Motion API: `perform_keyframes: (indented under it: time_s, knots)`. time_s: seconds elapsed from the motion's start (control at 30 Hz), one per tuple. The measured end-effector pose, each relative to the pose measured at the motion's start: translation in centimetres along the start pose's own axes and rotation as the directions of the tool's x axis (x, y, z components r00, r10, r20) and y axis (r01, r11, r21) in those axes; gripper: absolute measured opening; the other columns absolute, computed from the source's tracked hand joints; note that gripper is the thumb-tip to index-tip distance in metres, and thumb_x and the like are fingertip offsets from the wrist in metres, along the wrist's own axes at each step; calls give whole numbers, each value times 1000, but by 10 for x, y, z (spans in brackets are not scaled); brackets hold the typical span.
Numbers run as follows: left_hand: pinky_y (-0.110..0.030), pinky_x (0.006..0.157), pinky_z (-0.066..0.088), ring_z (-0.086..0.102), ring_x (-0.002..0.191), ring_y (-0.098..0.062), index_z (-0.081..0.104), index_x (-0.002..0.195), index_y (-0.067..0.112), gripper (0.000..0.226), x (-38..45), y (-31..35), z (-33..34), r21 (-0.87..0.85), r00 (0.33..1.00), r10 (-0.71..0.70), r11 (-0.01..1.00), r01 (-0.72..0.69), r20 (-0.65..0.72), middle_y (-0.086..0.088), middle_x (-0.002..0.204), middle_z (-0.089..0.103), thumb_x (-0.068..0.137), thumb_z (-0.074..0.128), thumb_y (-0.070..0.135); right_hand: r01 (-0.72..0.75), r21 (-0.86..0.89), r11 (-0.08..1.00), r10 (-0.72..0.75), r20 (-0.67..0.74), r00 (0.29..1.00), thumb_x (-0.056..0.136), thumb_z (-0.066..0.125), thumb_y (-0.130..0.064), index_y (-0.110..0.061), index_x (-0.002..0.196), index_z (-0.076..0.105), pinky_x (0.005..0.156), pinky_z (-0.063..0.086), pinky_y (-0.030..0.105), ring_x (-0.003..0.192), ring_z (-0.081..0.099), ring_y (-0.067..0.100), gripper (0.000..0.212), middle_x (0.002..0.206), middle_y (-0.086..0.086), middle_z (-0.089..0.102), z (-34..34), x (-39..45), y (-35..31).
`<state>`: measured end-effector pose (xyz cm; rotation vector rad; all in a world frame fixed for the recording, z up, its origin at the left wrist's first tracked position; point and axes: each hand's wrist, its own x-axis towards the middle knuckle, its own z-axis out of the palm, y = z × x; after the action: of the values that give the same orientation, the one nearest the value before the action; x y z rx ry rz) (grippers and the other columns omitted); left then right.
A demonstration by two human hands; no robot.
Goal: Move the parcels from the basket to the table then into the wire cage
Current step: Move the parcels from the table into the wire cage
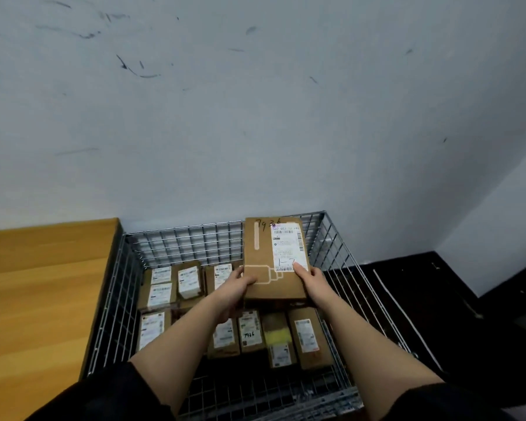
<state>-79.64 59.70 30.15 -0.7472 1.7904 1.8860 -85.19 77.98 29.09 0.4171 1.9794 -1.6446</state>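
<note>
A flat brown cardboard parcel (268, 253) with a white shipping label and handwritten numbers is held above the wire cage (195, 238), over its far right part. My left hand (239, 284) grips its lower left edge, thumb on top. My right hand (312, 279) grips its lower right corner, thumb pressed on the label. Several smaller labelled parcels (249, 331) lie in rows on the cage floor beneath, some hidden by my forearms.
A wooden table (43, 299) borders the cage on the left. A pale wall rises right behind the cage. Dark floor (438, 299) lies to the right. The cage's near strip of wire floor (255, 396) is bare.
</note>
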Motion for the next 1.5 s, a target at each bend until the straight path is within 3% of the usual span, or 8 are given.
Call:
perform_keyframes:
  time_s: [0.2,0.43,0.6,0.77,0.93,1.27,1.4,1.5]
  knots:
    - [-44,88,51,52,113,-27,24,150,24,57,27,30,9,-4,994,82,997,-82,78,-9,135,46,98,49,25,84,-47,995,-87,-68,994,97,50,-45,-8,143,34,95,51,49,105,60,27,61,122,9,56,-20,28,-24]
    - [-43,95,50,55,116,-32,32,137,7,51,66,50,37,-3,994,110,994,-110,-30,-18,132,50,95,56,23,27,-110,994,-30,-28,999,96,42,-56,-27,141,34,69,51,32,91,61,23,54,114,6,59,-50,51,-44]
    - [-41,90,52,57,110,-27,29,144,11,57,103,40,65,-25,997,68,997,-69,-28,-16,132,52,95,55,22,-9,-102,995,8,-17,1000,100,42,-45,-16,142,28,63,51,33,85,55,19,52,112,8,50,-70,90,-37]
    - [-40,97,47,53,120,-29,25,150,21,59,160,14,100,31,994,-26,999,30,-108,-12,139,49,97,50,30,-106,-85,991,104,-20,994,99,44,-44,-13,148,27,99,47,47,112,52,31,60,131,15,47,-91,168,4]
    - [-51,98,44,50,123,-41,24,150,29,64,230,-30,115,1,982,-129,992,130,-136,-15,136,51,94,55,34,-179,-76,981,180,11,984,99,44,-43,-14,148,28,84,45,36,102,49,24,59,128,13,47,-98,241,56]
    - [-42,92,52,59,110,-26,37,144,19,57,379,-121,107,88,965,-100,988,125,-242,-9,131,57,92,60,23,-160,-149,976,160,-11,987,99,44,-42,-16,149,30,89,48,35,114,51,28,57,138,13,47,-75,371,144]
    - [-37,81,56,58,109,-26,38,140,12,54,412,-151,108,-23,933,-149,988,150,-328,-12,132,53,91,61,16,-157,-187,970,160,4,987,101,44,-37,-16,149,28,61,47,21,124,48,30,55,141,12,44,-67,405,167]
    - [-45,88,54,58,107,-26,41,136,9,50,427,-166,108,-137,892,-213,976,172,-398,-13,130,53,91,62,16,-143,-223,964,149,8,989,101,42,-39,-17,151,25,94,44,31,128,45,30,57,144,10,41,-58,426,182]
